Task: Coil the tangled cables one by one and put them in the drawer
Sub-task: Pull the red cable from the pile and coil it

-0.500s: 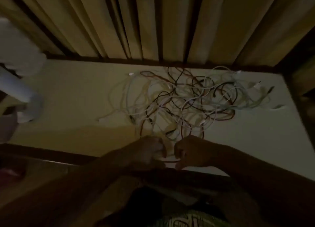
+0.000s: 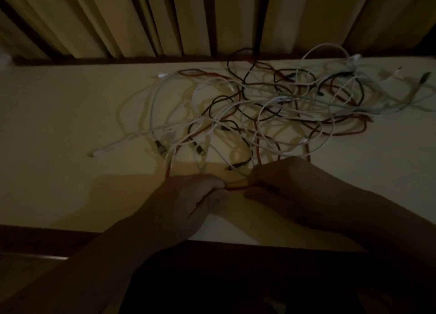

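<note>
While a short straight run of red cable (image 2: 236, 188) sat between the two hands at lower centre of the frame, the left hand (image 2: 195, 195) pinched one end of that run with fingers curled. The right hand (image 2: 278, 184) was clamped on the other end, fingers curled over it. Both hands were low over the near part of the bench (image 2: 59, 125), close together but apart, with only the red run bridging them.

Just above the hands the red cable ran up into the cable tangle (image 2: 271, 106), a loose mess of white, black and red leads spread over the centre and upper right of the bench. How it threaded through the mess could not be told in the dim light. One white cable (image 2: 122, 146) trailed out left of the tangle, its plug end lying alone on the bench at centre left. Two dark connectors (image 2: 160, 148) lay at the tangle's lower left edge.

Curtain folds (image 2: 141, 18) hung across the top of the frame behind the bench. A dark wooden edge (image 2: 47, 238) ran along the bench front, lower left.
</note>
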A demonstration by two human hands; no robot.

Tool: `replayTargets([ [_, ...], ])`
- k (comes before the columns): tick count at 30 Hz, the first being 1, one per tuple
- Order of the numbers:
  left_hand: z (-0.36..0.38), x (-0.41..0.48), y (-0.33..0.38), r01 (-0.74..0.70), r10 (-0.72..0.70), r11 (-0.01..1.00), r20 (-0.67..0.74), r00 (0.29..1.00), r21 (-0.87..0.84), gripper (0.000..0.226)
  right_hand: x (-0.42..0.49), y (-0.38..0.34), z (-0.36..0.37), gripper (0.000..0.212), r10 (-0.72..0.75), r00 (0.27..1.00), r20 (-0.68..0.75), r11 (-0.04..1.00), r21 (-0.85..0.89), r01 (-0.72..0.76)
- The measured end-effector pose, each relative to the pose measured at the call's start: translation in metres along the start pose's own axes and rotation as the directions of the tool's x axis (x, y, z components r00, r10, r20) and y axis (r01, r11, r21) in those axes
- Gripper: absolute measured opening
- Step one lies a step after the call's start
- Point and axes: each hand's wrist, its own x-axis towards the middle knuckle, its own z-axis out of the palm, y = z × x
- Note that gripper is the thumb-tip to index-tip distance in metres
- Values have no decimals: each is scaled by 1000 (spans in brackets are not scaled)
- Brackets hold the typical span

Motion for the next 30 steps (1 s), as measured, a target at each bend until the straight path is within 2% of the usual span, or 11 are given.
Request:
replayTargets([
  [4,-28,2,-12,-12,17,993,-45,999,117,21,2,-5,-11,24,105,994,18,961,-257,-97],
  [8,-81,16,-17,137,-116,988,-245,963,69,21,7,-3,-40,23,223,969,-107,917,-315,-246],
  [11,-114,34,-21,208,-218,976,-322,921,-65,25,15,0,-64,27,315,931,-185,909,-223,-352],
  [13,-131,46,-23,225,-278,956,-338,899,-187,29,20,4,-80,26,328,918,-223,917,-160,-367],
  [15,-145,56,-23,246,-303,948,-340,890,-200,32,23,-1,-98,26,332,894,-300,926,-75,-369],
  [19,-159,74,-26,342,-372,927,-241,896,-156,31,24,-27,-116,33,438,805,-401,891,312,-330],
  [22,-159,90,-14,413,-444,889,-156,882,-196,22,29,-44,-127,40,431,773,-466,896,325,-304],
  [24,-154,98,1,379,-415,900,-155,897,-214,25,36,-54,-133,41,423,759,-496,901,320,-293],
  [27,-146,107,25,244,-295,942,-222,929,-232,60,47,-65,-136,41,414,749,-518,901,347,-258],
  [30,-142,118,49,154,-201,970,-260,945,-190,63,53,-74,-136,38,399,757,-517,912,311,-268],
])
